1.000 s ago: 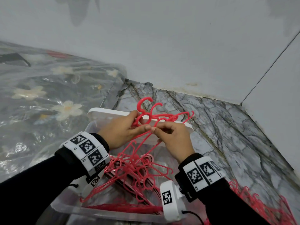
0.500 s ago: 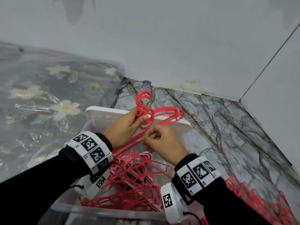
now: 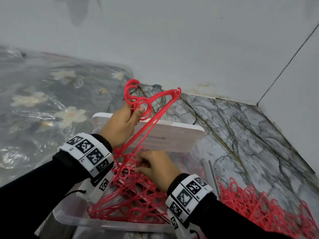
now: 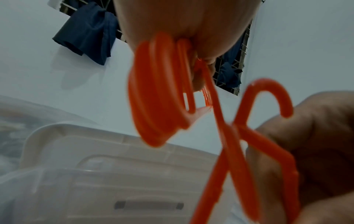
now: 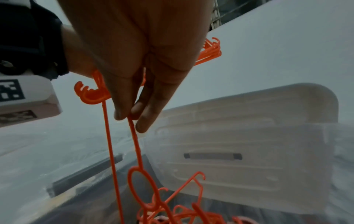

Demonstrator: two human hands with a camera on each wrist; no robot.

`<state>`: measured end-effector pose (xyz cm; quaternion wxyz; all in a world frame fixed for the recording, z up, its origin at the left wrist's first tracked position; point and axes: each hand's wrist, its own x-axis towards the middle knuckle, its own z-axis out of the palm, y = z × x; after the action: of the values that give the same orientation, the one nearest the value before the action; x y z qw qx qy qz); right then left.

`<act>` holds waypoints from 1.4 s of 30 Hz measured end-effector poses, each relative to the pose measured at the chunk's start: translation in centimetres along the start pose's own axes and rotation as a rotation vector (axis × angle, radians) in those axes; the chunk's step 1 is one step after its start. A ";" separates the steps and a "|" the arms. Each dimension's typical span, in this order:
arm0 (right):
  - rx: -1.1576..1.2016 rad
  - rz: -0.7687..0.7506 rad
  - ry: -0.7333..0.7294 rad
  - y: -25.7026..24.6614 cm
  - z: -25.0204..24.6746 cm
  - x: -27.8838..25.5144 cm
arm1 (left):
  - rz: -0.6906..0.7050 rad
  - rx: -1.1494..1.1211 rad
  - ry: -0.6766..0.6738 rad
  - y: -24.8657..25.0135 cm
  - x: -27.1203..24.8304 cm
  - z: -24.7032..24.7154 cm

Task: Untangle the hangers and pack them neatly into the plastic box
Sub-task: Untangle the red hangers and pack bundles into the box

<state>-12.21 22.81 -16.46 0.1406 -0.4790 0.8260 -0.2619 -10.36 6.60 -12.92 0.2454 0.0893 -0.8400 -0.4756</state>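
My left hand [image 3: 136, 109] grips a bunch of red hangers [image 3: 151, 102] by their hooks and holds them up above the clear plastic box [image 3: 110, 223]. In the left wrist view the same hooks [image 4: 157, 94] hang from under my fingers. Lower down, my right hand [image 3: 143, 163] reaches into the box, where more red hangers [image 3: 131, 202] lie tangled. The right wrist view shows its fingertips [image 5: 122, 116] pinching the thin bar of one hanger [image 5: 137, 145] that trails down into that tangle [image 5: 172, 212].
The box's white lid [image 3: 172, 133] stands on edge behind the box, against the marbled floor [image 3: 241, 135]. Another heap of red hangers [image 3: 259, 209] lies on the floor at the right. A flowered bundle wrapped in plastic [image 3: 51, 100] fills the left. Grey walls close the corner.
My left hand has lifted the bunch of hangers higher. My right hand has left the hooks and dropped down to the hangers in the box.
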 end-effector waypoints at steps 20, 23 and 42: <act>-0.032 0.011 0.006 1.3 0.3 -0.3 | 0.037 0.124 0.044 -0.3 0.3 -1.2; 0.012 0.178 0.057 2.8 -1.4 0.2 | 0.034 0.297 0.072 -0.4 0.1 -1.9; 0.620 0.199 0.398 4.1 -6.4 0.4 | 0.055 0.427 -0.009 -0.1 -0.8 -1.2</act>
<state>-18.41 26.02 -13.48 0.1403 -0.2708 0.7613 -0.5722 -9.10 5.91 -12.76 0.2303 0.1141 -0.9248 -0.2804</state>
